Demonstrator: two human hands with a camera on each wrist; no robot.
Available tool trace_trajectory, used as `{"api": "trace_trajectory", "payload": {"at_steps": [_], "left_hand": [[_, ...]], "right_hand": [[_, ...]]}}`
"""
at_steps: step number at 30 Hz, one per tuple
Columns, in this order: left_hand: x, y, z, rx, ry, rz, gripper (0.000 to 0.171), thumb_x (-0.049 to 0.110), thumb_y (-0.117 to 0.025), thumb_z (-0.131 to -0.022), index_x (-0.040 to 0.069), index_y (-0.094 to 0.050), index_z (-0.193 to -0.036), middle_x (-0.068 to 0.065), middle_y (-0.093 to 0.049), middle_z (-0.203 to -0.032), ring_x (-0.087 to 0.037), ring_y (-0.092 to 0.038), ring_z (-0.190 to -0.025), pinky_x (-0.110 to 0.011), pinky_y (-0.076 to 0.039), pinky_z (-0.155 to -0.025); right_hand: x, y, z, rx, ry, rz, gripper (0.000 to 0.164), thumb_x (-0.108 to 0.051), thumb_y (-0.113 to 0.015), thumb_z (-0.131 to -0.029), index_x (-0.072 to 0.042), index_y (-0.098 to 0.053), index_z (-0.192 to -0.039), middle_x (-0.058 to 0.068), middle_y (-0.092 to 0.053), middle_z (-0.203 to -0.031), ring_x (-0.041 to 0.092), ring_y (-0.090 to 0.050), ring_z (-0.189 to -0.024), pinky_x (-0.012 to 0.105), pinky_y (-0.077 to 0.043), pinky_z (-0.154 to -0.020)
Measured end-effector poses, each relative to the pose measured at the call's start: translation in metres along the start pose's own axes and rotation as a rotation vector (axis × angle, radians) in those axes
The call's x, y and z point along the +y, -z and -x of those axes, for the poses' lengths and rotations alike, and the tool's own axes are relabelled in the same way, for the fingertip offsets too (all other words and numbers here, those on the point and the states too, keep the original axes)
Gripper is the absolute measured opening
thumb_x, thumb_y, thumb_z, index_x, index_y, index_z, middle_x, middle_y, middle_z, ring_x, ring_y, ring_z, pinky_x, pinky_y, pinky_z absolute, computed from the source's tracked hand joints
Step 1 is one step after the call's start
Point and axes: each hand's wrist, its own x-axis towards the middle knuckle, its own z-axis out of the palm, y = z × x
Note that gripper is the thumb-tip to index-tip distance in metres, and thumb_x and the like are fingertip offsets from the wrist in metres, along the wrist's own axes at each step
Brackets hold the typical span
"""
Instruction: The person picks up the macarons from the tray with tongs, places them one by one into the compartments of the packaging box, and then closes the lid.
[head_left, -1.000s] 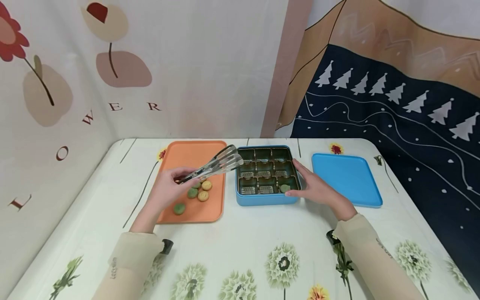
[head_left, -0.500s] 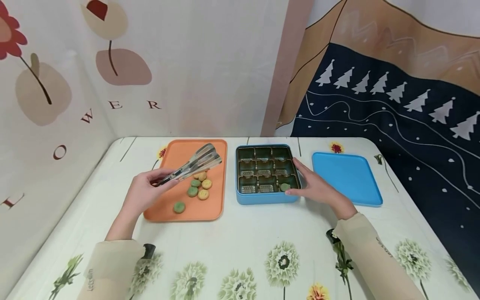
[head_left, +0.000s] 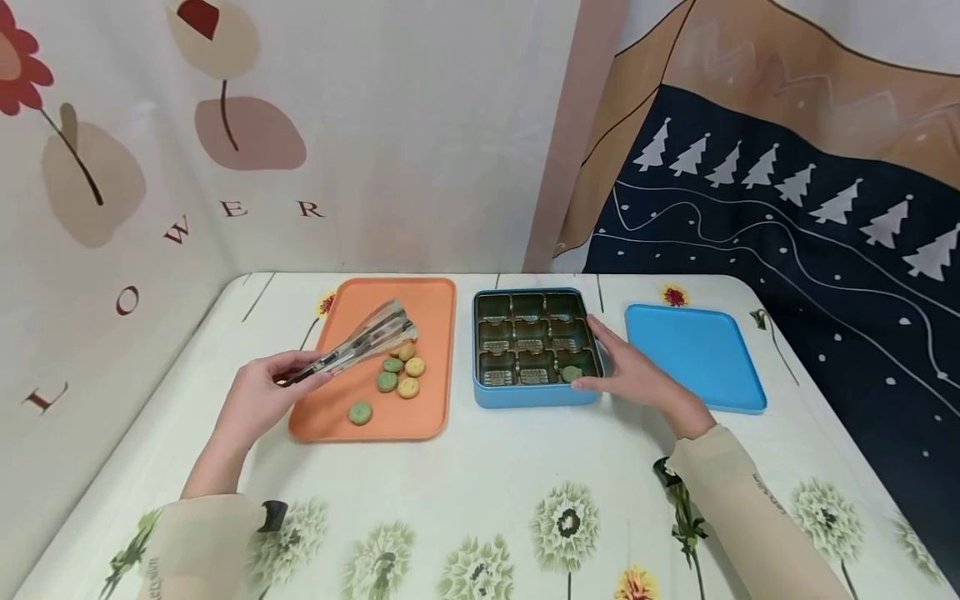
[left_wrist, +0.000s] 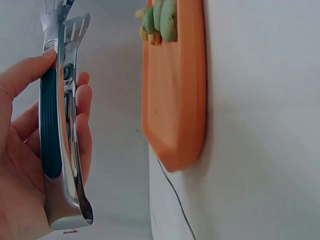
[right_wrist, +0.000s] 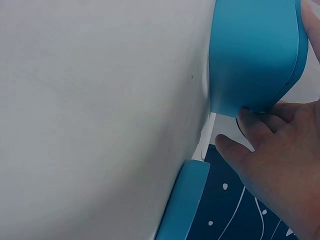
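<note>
Cookies (head_left: pixel 408 387): most sit bunched on the orange tray (head_left: pixel 322 425); if your tongs (head_left: pixel 352 350) poke in there, they could bump one while you aim for another.
Lone green cookie (head_left: pixel 360 412): it sits apart, on the side near you; too hard a squeeze might crack it, too soft might drop it.
Blue box (head_left: pixel 525 397): a bump could tip the green cookie (head_left: pixel 571 374) up in its near right cup.
Left hand (head_left: pixel 258 396): your thumb and fingers bend round the tongs, with just the tongs between them.
Right hand (head_left: pixel 633 375): you hold the box, thumb at its near right corner, fingers on its right wall; if they slip, the box may slide.
</note>
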Motion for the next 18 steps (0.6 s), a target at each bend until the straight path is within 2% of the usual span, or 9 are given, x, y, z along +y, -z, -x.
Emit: {"api": "trace_trajectory", "payload": {"at_steps": [8, 18], "left_hand": [[-0.012, 0.004, 0.005, -0.029, 0.016, -0.036, 0.049, 0.043, -0.072, -0.090, 0.009, -0.069, -0.126, -0.016, -0.072, -0.114, 0.014, -0.054, -0.082, -0.019, -0.048, -0.068], [-0.023, 0.009, 0.012, -0.053, 0.031, -0.076, 0.047, 0.043, -0.070, -0.092, 0.009, -0.069, -0.124, -0.015, -0.073, -0.110, 0.011, -0.055, -0.078, -0.024, -0.048, -0.062]], "right_hand": [[0.001, -0.001, -0.001, 0.000, 0.000, -0.012, 0.112, -0.043, -0.077, -0.086, -0.013, 0.000, -0.162, 0.011, -0.002, -0.169, 0.041, -0.010, -0.154, 0.067, -0.020, -0.117], [0.001, -0.002, 0.001, 0.009, 0.004, -0.005, 0.109, -0.039, -0.076, -0.087, -0.012, -0.002, -0.162, 0.014, -0.003, -0.169, 0.044, -0.010, -0.153, 0.068, -0.020, -0.116]]}}
